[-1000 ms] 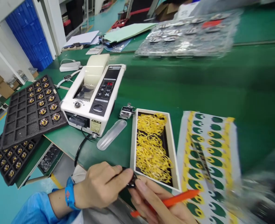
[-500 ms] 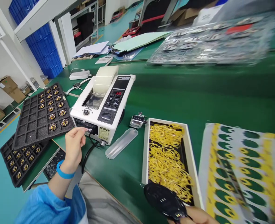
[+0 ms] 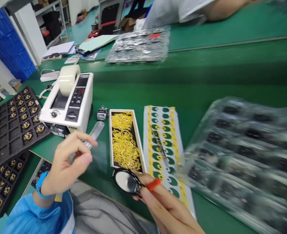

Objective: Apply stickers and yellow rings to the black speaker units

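- Pinching a glossy black oval piece, smooth mirror-like face up: right hand, orange strip between its fingers.
- Oval piece at that hand's fingertips, near the pale box of thin yellow loops.
- Left hand loosely curled, thumb and forefinger apart; faint clear patch beside it, too blurred to tell.
- Since earlier: left hand away from the white tape machine; oval piece turned, black side to shiny.
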`<state>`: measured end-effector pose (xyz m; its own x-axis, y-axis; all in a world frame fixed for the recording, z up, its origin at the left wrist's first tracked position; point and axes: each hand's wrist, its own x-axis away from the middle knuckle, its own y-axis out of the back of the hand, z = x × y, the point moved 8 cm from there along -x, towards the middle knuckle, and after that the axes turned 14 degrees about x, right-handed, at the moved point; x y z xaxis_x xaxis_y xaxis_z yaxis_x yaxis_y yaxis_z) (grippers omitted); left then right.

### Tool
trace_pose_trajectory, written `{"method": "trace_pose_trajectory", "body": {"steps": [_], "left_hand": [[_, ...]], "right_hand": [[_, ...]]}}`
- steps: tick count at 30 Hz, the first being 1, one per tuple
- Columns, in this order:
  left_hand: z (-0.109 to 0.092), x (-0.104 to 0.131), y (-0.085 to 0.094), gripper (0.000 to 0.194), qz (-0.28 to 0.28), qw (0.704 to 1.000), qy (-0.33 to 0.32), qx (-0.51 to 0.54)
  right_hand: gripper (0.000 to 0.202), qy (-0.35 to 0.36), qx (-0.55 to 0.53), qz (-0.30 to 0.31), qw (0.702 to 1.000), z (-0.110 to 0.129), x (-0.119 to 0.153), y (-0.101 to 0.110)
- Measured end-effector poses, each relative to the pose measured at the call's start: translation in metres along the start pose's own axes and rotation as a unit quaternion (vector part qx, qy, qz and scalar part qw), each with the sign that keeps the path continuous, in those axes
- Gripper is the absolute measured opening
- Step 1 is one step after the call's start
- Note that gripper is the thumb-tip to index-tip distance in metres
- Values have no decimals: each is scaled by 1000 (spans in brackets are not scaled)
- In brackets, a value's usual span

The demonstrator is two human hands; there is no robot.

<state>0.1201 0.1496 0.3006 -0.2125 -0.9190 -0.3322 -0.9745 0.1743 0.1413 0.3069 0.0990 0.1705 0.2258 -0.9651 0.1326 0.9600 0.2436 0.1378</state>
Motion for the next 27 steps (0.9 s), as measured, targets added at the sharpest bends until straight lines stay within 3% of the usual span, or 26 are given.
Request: {"method": "trace_pose_trajectory", "body": {"steps": [4,7,12,27], "left_hand": [[23,19,-41,26,112,986,98,80],[34,22,-56,27,130,981,124,73],[40,17,-59,29,134,980,136,56],[48,19,-60,28,144,974,166,52]], "right_hand": [[48,-56,-47,-33,997,3,2,0],[51,-45,-42,-25,998,8,1,-1],[50,-34,-42,18,998,6,0,-4],[52,-22,-4,14,1000,2,1,-4]]}}
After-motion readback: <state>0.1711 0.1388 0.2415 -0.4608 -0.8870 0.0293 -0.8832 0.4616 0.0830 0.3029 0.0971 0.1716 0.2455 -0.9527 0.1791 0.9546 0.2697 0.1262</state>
